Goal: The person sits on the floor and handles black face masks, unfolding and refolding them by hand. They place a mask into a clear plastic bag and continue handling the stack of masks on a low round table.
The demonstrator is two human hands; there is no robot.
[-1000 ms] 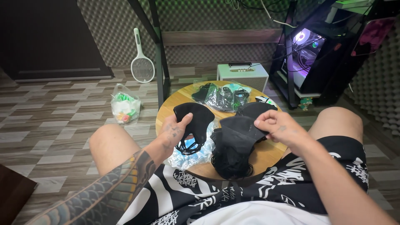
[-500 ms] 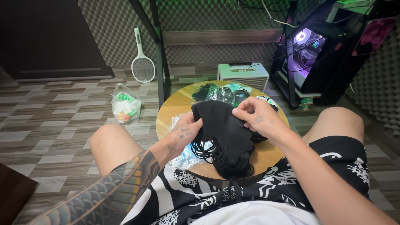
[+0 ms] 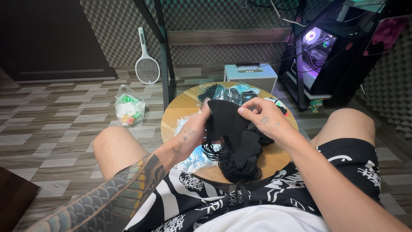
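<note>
My left hand point(image 3: 193, 131) and my right hand point(image 3: 262, 118) hold one black cloth face mask point(image 3: 226, 121) between them, above a small round wooden table point(image 3: 182, 107). The left hand pinches its left edge and the right hand grips its upper right corner. Under the mask lies a heap of more black masks with tangled ear loops point(image 3: 236, 161). Clear plastic bags point(image 3: 193, 157) lie on the table by my left wrist.
Packed masks in clear bags point(image 3: 227, 91) sit at the table's far edge. A knotted plastic bag point(image 3: 128, 109) and a white racket-shaped swatter point(image 3: 147, 64) are on the floor at left. A white box point(image 3: 251, 76) and a lit computer case point(image 3: 319, 56) stand behind.
My left hand left the mask lying flat on the table and joined the right hand. Both hands now hold one mask, raised and spread above the heap.
</note>
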